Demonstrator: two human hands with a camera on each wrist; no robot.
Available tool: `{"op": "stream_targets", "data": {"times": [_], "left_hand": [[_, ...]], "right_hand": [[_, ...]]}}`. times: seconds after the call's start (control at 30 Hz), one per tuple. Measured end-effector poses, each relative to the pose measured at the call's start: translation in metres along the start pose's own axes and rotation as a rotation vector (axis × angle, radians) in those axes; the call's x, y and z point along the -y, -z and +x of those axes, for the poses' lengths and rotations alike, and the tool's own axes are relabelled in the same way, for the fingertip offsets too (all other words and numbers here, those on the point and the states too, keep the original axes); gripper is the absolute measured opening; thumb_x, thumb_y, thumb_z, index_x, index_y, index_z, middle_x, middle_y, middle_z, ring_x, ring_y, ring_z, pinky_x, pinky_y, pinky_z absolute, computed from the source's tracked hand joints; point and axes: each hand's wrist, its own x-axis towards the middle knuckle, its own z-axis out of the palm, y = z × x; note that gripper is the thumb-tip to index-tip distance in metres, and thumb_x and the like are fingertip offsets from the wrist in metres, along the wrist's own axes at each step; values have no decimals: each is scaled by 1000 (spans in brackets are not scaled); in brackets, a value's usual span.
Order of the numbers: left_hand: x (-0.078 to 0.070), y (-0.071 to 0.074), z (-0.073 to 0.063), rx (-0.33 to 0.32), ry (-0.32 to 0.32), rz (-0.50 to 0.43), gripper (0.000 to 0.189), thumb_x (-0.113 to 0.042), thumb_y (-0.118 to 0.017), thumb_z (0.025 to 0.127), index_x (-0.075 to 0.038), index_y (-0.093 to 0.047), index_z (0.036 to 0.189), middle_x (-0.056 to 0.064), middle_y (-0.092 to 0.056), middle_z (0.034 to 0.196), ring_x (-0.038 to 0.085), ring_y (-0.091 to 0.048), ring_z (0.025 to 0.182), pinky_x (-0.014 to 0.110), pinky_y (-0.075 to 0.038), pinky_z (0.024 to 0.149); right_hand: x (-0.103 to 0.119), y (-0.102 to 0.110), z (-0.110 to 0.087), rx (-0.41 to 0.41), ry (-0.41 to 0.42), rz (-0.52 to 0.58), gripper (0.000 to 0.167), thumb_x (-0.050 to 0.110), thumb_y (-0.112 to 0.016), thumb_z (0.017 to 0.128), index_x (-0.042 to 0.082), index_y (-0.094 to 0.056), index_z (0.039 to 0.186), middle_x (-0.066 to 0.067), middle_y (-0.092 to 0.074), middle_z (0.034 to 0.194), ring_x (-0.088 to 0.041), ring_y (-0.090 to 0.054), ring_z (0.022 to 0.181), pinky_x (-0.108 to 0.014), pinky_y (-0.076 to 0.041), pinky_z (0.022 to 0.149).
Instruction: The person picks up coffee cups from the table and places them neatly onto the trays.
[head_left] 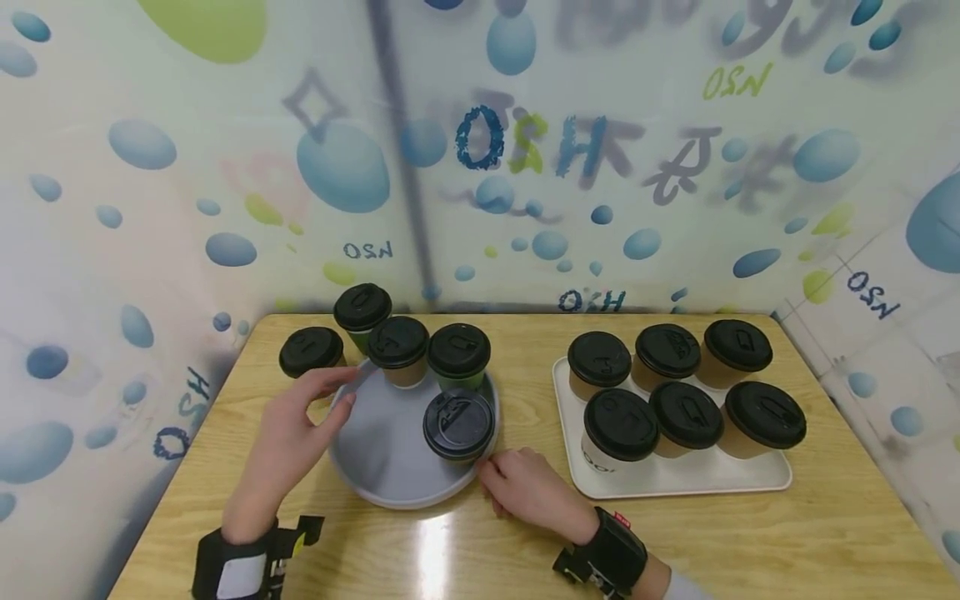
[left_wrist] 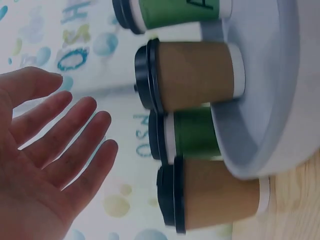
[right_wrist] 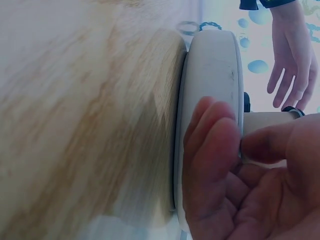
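In the head view, a round grey tray (head_left: 375, 454) lies on the table with three black-lidded paper cups on it: a brown cup (head_left: 406, 372) and a green cup (head_left: 459, 382) at the back, and one with a dark lid (head_left: 459, 421) at the right. My left hand (head_left: 296, 433) hovers over the tray's left side, fingers spread and holding nothing. In the right wrist view, my right hand (right_wrist: 225, 175) pinches the tray's rim, thumb on top and fingers curled against the outer wall. Behind the tray's left edge stand another brown cup (left_wrist: 220, 192) and green cup (left_wrist: 196, 134).
A white rectangular tray (head_left: 675, 490) on the right carries several black-lidded cups in two rows; the front-left cup (head_left: 607, 458) is white. Wooden tabletop (head_left: 517, 392) runs between the trays. A patterned sheet (head_left: 480, 208) rises behind the table's back edge.
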Motion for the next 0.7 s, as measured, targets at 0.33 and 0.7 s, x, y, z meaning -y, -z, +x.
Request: {"op": "stream_targets", "data": {"times": [0.33,0.7], "left_hand": [[29,14,-1,-207,118,4,35,7,-73,90,3,-69,125,21,-69,120,34,-63,107,2,-37,90],[68,2,7,-122,346,14,74,-11,-80,89,5,-43,151,31,-31,155,53,-36,137,70,-39,101]], "right_hand": [[0,0,2,-14,-6,18,43,26,-47,109,13,-67,74,7,-60,55,-8,-55,44,-25,-44,48],[-2,3,4,2,-11,33,41,25,-46,108,12,-67,75,5,-61,57,-9,-56,46,-26,-45,50]]}}
